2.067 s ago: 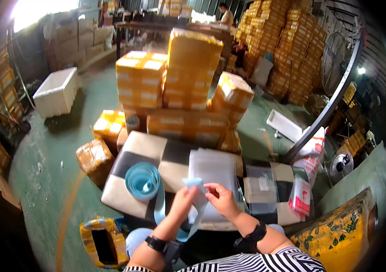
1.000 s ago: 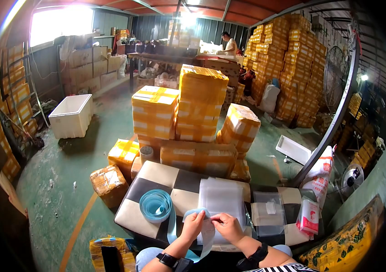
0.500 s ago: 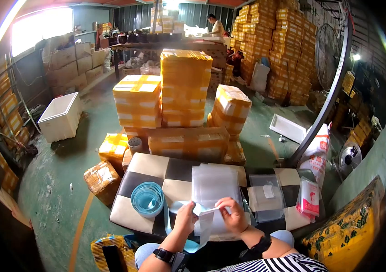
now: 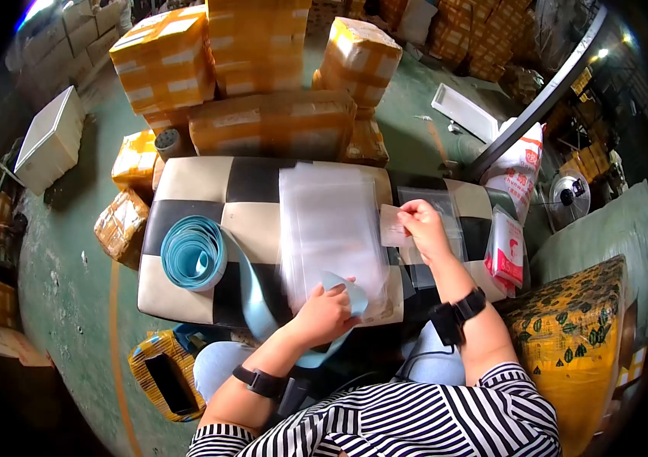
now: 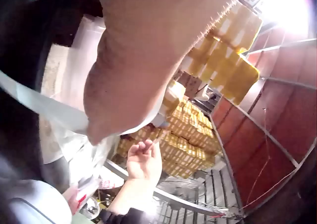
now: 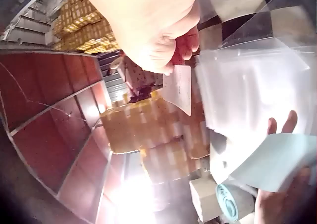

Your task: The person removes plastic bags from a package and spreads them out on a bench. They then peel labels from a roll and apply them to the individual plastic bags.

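A coil of light-blue strip (image 4: 193, 255) stands on the left of the checkered padded bench (image 4: 263, 211). From it the loose strip (image 4: 257, 297) runs down in a slack loop to my left hand (image 4: 322, 314), which holds its end near the front of the clear plastic bags (image 4: 329, 221). In the right wrist view the blue strip (image 6: 277, 159) lies between that hand's fingers and thumb. My right hand (image 4: 429, 232) pinches a small pale square label (image 4: 394, 226) by its edge, over the right side of the bags. Faint print shows on the label (image 6: 179, 90).
Taped cartons (image 4: 270, 126) stand behind the bench. Right of the bags lie another clear bag (image 4: 438, 202) and a red-and-white packet (image 4: 505, 247). A metal post (image 4: 537, 107) slants up at the right. A phone (image 4: 170, 383) lies on a taped yellow box at lower left.
The head view has tilted down. My hands, earlier together at the strip, are now apart: the right has moved right with the pale label, the left stays with the blue strip.
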The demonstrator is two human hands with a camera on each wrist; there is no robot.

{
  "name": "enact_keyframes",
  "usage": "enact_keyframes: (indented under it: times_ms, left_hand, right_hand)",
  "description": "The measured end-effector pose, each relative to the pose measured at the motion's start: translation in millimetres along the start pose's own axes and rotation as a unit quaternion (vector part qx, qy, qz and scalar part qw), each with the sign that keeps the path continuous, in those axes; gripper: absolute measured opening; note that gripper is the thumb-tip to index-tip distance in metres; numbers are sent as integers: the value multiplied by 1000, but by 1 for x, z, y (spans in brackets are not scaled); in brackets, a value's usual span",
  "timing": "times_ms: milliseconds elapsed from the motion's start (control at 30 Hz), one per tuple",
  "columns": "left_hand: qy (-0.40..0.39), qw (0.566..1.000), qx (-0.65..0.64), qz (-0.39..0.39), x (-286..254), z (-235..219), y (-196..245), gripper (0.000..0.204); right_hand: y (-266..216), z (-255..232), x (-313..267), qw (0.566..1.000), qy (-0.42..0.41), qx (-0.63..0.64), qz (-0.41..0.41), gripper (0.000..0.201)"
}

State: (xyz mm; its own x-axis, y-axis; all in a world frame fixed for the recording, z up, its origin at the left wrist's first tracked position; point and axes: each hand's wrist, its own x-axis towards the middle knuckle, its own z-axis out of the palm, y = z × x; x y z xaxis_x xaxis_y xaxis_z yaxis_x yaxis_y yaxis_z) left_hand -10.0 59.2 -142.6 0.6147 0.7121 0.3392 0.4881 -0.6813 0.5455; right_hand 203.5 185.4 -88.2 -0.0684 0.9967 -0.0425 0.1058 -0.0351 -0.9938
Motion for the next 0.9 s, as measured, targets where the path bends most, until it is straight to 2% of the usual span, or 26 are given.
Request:
enact_keyframes:
  times_ms: [33,100,333,400,500,600,700,900]
  left_hand:
    - [-117,992,18,-54,-3,5,2,20]
    - [-86,994,63,-37,-7,15,0,23]
    - [-115,990,39,-77,-4,19,-1,24]
    - [-109,990,43,-79,-4,20,-1,24]
    - [-101,991,27,-82,-4,20,-1,24]
    - [-83,993,14,-80,-5,20,-1,23]
    - [-61,995,17,-73,-5,21,-1,23]
    - [-102,991,51,-74,-5,24,-3,26]
  right_hand:
    - [12,2,8,1000,-14,-10,19,7]
    - [34,10,24,999,-29,-9,41,9]
    - [88,54,72,984,-50,-169,-17,14]
    - [91,60,77,973,-53,-221,-34,13]
    - [94,66,77,975,-29,-217,-24,17]
    - [89,68,73,964,-35,-265,-14,19]
    - [79,75,67,942,-16,-336,-1,22]
    - [53,88,55,833,19,-553,-17,27]
